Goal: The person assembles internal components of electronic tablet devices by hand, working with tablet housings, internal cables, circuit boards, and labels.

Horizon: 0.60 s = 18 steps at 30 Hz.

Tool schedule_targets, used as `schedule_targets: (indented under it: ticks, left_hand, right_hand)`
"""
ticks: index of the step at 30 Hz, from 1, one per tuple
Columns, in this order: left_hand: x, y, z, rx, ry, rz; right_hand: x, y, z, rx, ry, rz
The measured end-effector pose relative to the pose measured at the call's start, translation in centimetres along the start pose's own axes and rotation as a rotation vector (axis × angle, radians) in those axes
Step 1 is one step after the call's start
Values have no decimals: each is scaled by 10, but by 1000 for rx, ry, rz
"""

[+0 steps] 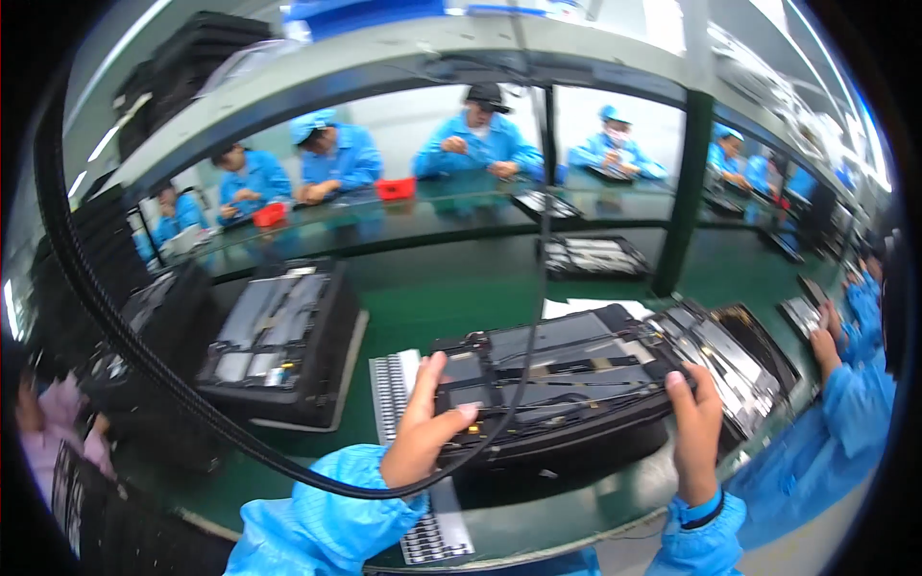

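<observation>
Presently: opened laptop base (557, 384), black, lies on green surface (423, 288), over white keyboard sheet (423, 528). Left hand (423, 432) grip grasps its left edge; right hand (696, 427) grip grasps its right edge.

A white sheet (586, 307) of paper or label stock lies on the green bench just beyond the opened device the two hands grip, partly hidden behind its far edge. Two small red trays (395, 188) (270, 214) sit well beyond the grip, on the far side of the bench before the seated workers. No lit screens or signs can be made out.
</observation>
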<state>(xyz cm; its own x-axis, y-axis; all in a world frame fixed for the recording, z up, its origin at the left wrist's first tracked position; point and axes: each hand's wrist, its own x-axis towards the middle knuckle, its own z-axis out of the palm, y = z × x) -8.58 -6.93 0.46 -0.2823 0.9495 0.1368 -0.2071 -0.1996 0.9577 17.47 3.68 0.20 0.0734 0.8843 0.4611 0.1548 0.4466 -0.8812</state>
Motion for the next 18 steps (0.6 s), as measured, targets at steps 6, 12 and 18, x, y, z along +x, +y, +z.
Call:
schedule_targets:
  ticks: [6,12,18]
  left_hand:
    - [-34,55,-9,288,342,577]
    - [-36,71,-53,-39,686,872]
    - [-32,68,-91,24,883,979]
  right_hand:
    - [51,-58,77,753,-369,176]
    - [86,-95,253,834,-511,238]
    - [70,-90,390,706,-437,252]
